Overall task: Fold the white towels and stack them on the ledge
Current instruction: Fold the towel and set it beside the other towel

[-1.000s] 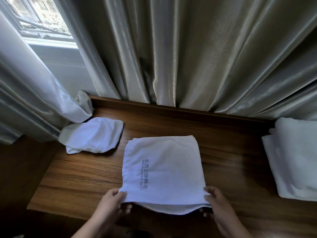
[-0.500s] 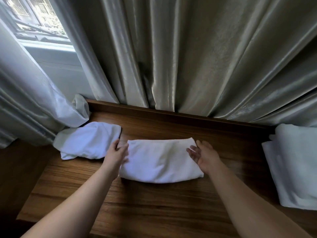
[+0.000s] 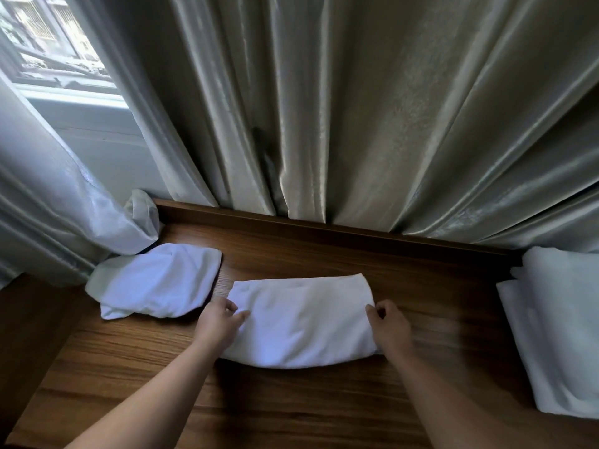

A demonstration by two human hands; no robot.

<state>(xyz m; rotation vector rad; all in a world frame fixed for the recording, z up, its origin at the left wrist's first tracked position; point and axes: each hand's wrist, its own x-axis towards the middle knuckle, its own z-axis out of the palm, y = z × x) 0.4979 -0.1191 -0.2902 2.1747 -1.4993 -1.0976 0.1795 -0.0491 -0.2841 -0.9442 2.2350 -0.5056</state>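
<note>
Here, seen from above, a folded towel (image 3: pixel 304 322), white and oblong, lies flat in the middle of a brown wooden ledge (image 3: pixel 291 400). The left hand (image 3: pixel 217 325) is at the towel's left end, its fingers curled and pinching the cloth at that edge. The right hand (image 3: pixel 390 325) is at the right end, its fingers likewise curled onto the edge of the towel. Both bare forearms reach in from the bottom. A rumpled towel (image 3: pixel 155 281), also white, lies on the ledge just beside the left hand, apart from the folded one. At the far right edge rests a pile of white towels (image 3: pixel 557 335). Pale, shiny curtains (image 3: pixel 356 108) hang behind the ledge, and a window (image 3: pixel 48 43) shows at upper left.
</note>
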